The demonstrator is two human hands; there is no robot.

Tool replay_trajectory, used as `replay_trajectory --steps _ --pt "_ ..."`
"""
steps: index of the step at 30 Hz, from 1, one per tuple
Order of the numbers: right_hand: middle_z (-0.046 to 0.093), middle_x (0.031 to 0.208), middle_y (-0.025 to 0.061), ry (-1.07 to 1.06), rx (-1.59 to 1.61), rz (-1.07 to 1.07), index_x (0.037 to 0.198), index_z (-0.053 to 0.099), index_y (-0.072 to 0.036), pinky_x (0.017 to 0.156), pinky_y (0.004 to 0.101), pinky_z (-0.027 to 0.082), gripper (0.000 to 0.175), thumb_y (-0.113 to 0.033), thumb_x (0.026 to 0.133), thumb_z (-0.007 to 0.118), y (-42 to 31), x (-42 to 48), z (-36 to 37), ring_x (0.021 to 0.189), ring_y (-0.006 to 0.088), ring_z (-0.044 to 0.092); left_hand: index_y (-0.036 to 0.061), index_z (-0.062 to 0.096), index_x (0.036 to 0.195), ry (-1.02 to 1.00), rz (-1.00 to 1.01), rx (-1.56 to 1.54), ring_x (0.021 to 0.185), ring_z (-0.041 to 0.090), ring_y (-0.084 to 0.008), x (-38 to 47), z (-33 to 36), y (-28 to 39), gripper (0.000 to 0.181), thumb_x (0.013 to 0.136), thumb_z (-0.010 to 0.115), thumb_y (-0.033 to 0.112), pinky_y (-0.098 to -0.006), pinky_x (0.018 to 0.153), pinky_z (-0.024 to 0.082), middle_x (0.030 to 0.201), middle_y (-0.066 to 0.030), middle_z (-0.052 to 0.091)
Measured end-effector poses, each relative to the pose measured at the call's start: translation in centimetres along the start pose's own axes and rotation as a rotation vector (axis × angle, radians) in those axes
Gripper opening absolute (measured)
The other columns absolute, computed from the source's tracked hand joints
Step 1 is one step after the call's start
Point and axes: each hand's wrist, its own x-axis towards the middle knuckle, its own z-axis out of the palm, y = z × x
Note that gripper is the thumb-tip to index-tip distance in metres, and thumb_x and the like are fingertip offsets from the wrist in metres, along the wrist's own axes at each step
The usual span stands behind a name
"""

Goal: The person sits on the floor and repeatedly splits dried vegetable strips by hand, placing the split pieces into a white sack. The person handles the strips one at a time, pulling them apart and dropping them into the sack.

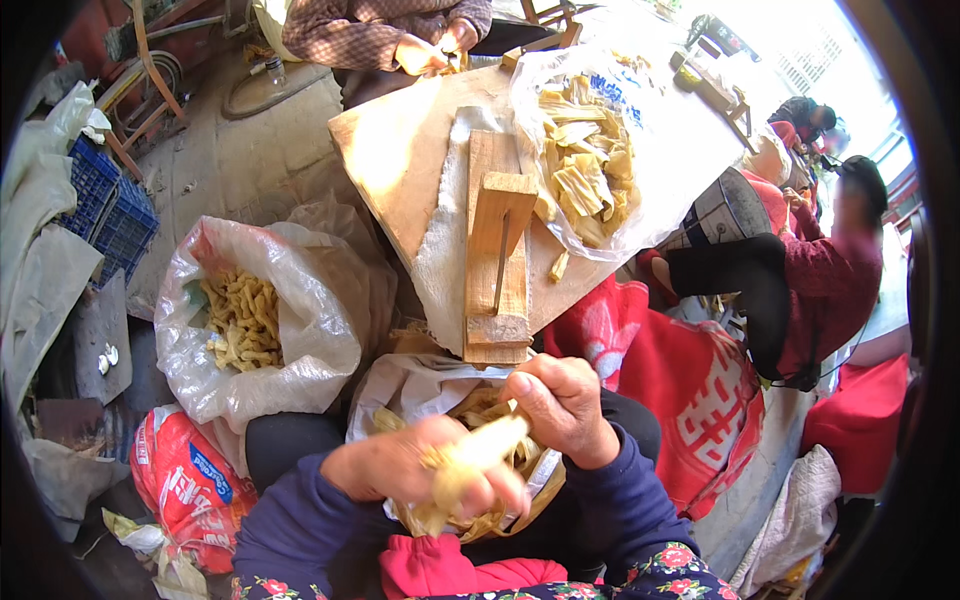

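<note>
Between my two hands, above my lap, is a pale yellow twisted strip of dried plant-like material (484,448). My left hand (427,465), blurred, grips its lower left part. The fingers of my right hand (562,405) pinch its upper right end. Below them, an open white bag (405,375) in my lap holds more yellow strips, partly hidden by my hands. Just beyond stands a wooden block tool with an upright piece and a thin metal rod (499,300), lying on a cloth on the wooden board.
On the board (382,142), a clear plastic bag (577,172) holds flat yellow strips. To the left, a plastic sack (322,352) contains knotted yellow pieces. Across the board are a person's hands (431,54); another person (832,262) sits at the right beside a red cloth (660,375).
</note>
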Motion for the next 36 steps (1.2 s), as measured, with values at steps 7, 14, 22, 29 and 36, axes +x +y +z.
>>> replay_trajectory --steps 7,14,22,29,36 --pt "0.052 0.064 -0.0044 -0.404 0.714 0.702 0.083 0.063 -0.003 0.052 0.0221 0.036 0.028 -0.024 0.100 0.053 1.0 -0.7 1.3 0.056 0.0063 0.046 0.0089 0.070 0.110 0.529 0.439 1.459 0.065 0.062 -0.0204 0.3 -1.3 0.3 0.040 0.073 0.075 0.025 -0.0322 0.055 0.048 0.080 -0.0040 0.062" --pt "0.066 0.078 0.0048 0.152 0.968 0.765 0.100 0.065 0.001 0.054 0.0200 0.042 0.015 -0.010 0.090 0.068 0.4 -1.6 3.4 0.061 0.0074 0.056 0.0069 0.070 0.105 0.719 0.727 1.453 0.077 0.068 -0.0230 0.1 -1.6 -1.9 0.035 0.070 0.071 0.011 -0.0331 0.064 0.054 0.112 -0.0123 0.063" --pt "0.067 0.080 0.0130 -0.035 -0.054 -0.060 0.095 0.066 0.005 0.059 0.0307 0.051 0.016 -0.010 0.088 0.068 0.1 -1.1 1.4 0.065 0.0246 0.066 0.0013 0.068 0.107 0.709 0.242 1.302 0.092 0.069 -0.0288 0.3 0.0 0.4 0.036 0.072 0.071 0.005 -0.0340 0.076 0.057 0.120 -0.0114 0.063" --pt "0.062 0.069 0.0138 -0.072 -0.329 0.062 0.086 0.064 0.000 0.055 0.0358 0.049 0.022 -0.020 0.092 0.060 0.2 -1.4 3.0 0.062 0.0302 0.063 -0.0015 0.065 0.085 0.690 0.357 1.503 0.072 0.069 -0.0270 0.6 -0.8 -1.1 0.019 0.068 0.071 0.006 -0.0344 0.062 0.056 0.113 -0.0124 0.066" --pt "0.040 0.057 -0.0056 -0.289 0.687 0.850 0.089 0.064 0.000 0.048 0.0227 0.025 0.048 -0.040 0.103 0.041 -0.4 -1.4 1.2 0.051 0.0057 0.031 -0.0080 0.067 0.083 0.780 0.570 0.821 0.079 0.066 -0.0214 -0.6 -1.1 0.7 0.011 0.085 0.060 0.001 -0.0305 0.068 0.053 0.099 -0.0177 0.066"
